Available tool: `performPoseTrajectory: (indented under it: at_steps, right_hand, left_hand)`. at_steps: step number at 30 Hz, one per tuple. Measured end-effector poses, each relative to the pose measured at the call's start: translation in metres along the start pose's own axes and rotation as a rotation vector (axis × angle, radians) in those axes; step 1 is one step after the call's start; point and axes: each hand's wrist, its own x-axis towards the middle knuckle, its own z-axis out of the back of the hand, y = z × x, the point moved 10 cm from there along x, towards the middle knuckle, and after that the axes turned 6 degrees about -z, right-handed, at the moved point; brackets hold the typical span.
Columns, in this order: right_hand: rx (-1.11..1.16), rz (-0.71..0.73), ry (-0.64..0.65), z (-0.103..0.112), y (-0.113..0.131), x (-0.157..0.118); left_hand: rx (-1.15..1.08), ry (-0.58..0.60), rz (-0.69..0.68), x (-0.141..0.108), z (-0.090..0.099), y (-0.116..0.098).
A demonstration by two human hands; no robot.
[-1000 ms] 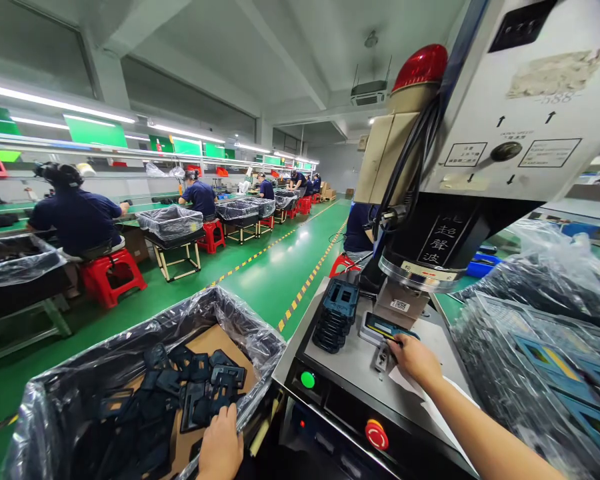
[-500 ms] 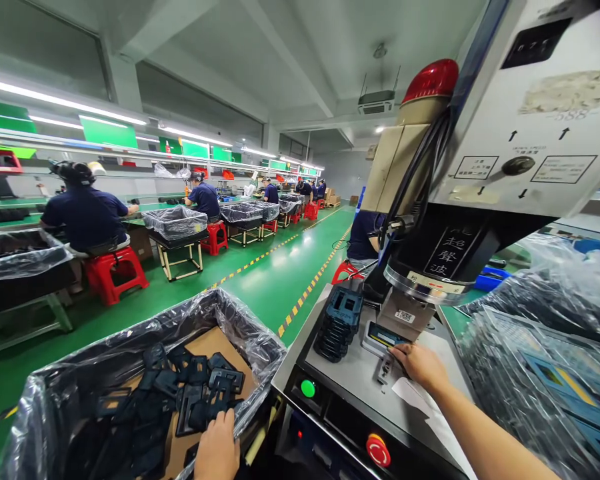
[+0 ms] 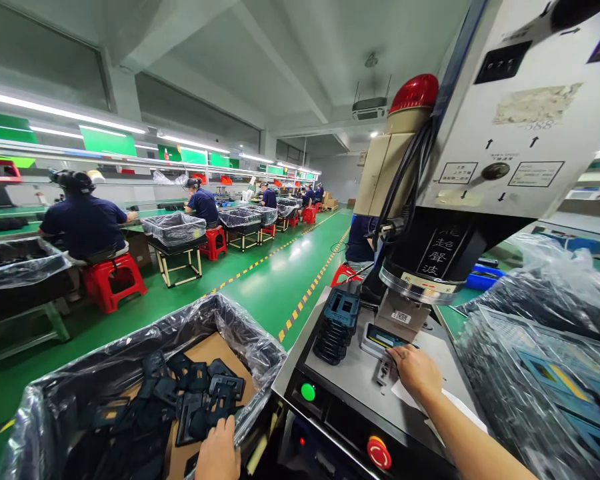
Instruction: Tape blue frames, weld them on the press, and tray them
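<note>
Black plastic frames (image 3: 195, 400) lie heaped in a plastic-lined carton (image 3: 250, 337), and more of them stand in a stack (image 3: 337, 327) on the steel desk (image 3: 347, 387) of an ultrasonic welder (image 3: 445, 247). The left hand (image 3: 218, 451) sits at the carton's near edge, right by the heap, its fingers curled over; whether it has hold of a frame cannot be told. The right hand (image 3: 416, 372) lies palm down on the desk with its fingers close together, holding nothing that shows, just beside a small metal fitting (image 3: 384, 371). Under its wrist is a sheet of white paper (image 3: 443, 400). A blue-and-yellow card (image 3: 383, 338) sits near the fingertips, below the welder's horn. Compared with half a second ago, both hands have barely moved and the heap looks the same. The whole view has swung a little, so the red beacon (image 3: 414, 94) now sits lower and further left.
</note>
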Motion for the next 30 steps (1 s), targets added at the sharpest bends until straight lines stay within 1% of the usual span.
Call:
performPoseTrajectory:
  at_steps: [3, 6, 7, 11, 14, 19, 23, 26, 28, 30]
  right_hand:
    - [0.046, -0.013, 0.048, 0.0, -0.005, 0.006]
    - [0.072, -0.024, 0.111, -0.004, -0.009, 0.011]
    - [0.064, -0.02, 0.111, -0.004, -0.009, 0.011]
    - [0.007, 0.012, 0.032, -0.002, -0.005, 0.008]
    - [0.008, -0.006, 0.011, -0.006, -0.004, 0.002]
    - [0.018, -0.016, -0.039, -0.006, -0.004, -0.003]
    - [0.029, 0.013, -0.055, 0.001, -0.001, -0.003]
    - [0.029, 0.049, -0.058, 0.01, 0.004, -0.005]
    - [0.03, 0.089, -0.066, 0.016, 0.01, -0.012]
    - [0.042, 0.144, -0.091, 0.023, 0.018, -0.024]
  left_hand:
    - [-0.009, 0.006, -0.003, 0.0, 0.002, -0.001]
    - [-0.016, 0.018, -0.005, 0.001, -0.001, 0.0]
    - [-0.014, 0.018, -0.003, 0.002, -0.002, 0.001]
    - [0.005, 0.002, 0.004, 0.003, -0.006, 0.004]
    - [0.017, 0.016, 0.001, 0.003, -0.008, 0.004]
    - [0.022, 0.033, -0.012, 0.001, -0.001, 0.0]
    - [0.003, 0.047, -0.016, 0.0, 0.004, -0.001]
    - [-0.017, 0.055, -0.008, 0.0, 0.004, 0.0]
    - [-0.013, 0.048, -0.013, 0.001, 0.003, -0.001]
    - [-0.001, 0.027, -0.019, 0.001, 0.002, -0.001]
